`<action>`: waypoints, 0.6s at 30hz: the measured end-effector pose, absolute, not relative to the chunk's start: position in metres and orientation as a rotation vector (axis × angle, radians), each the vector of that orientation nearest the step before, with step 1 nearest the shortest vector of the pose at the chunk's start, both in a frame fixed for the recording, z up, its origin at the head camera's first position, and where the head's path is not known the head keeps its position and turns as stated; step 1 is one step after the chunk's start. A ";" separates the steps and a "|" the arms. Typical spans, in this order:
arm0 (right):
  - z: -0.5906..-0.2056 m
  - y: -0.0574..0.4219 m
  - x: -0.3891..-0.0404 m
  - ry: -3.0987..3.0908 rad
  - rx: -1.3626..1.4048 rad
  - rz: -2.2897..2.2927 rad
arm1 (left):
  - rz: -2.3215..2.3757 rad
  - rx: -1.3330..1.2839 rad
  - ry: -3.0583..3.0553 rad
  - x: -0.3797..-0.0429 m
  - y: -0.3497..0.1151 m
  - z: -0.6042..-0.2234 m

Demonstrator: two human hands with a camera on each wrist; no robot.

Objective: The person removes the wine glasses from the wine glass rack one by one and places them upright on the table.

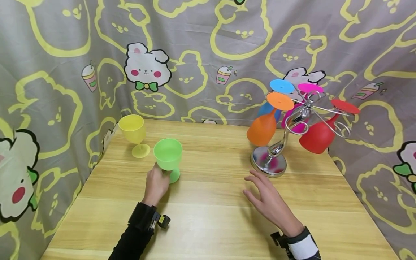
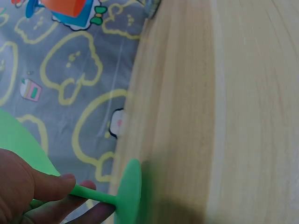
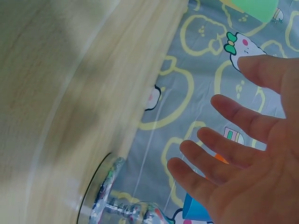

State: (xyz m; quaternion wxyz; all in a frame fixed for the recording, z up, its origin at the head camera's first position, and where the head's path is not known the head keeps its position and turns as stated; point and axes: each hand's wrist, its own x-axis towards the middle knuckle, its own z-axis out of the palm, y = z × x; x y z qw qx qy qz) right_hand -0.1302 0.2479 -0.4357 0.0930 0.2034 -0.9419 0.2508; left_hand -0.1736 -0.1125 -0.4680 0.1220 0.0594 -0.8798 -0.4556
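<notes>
My left hand (image 1: 156,184) pinches a green plastic goblet (image 1: 168,154) by its stem, thumb on one side and fingers on the other. The goblet is upright, bowl up; its round foot (image 2: 128,193) is at the tabletop, and I cannot tell whether it touches. A yellow goblet (image 1: 132,129) stands upright behind it to the left. My right hand (image 1: 271,202) holds nothing, its fingers spread in front of the chrome base (image 1: 268,162) of a goblet rack. In the right wrist view, that palm and its fingers (image 3: 233,144) show.
On the rack's wire arms (image 1: 303,112) hang an orange goblet (image 1: 261,129), a red goblet (image 1: 316,138), a blue goblet (image 1: 281,86) and a pink goblet (image 1: 311,88), all upside down. A patterned curtain (image 1: 191,39) borders the wooden table (image 1: 211,224) at the back and sides.
</notes>
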 end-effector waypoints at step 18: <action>-0.442 0.246 -0.127 -2.814 0.609 0.746 | -1.339 0.166 -2.558 -0.219 -0.136 -0.484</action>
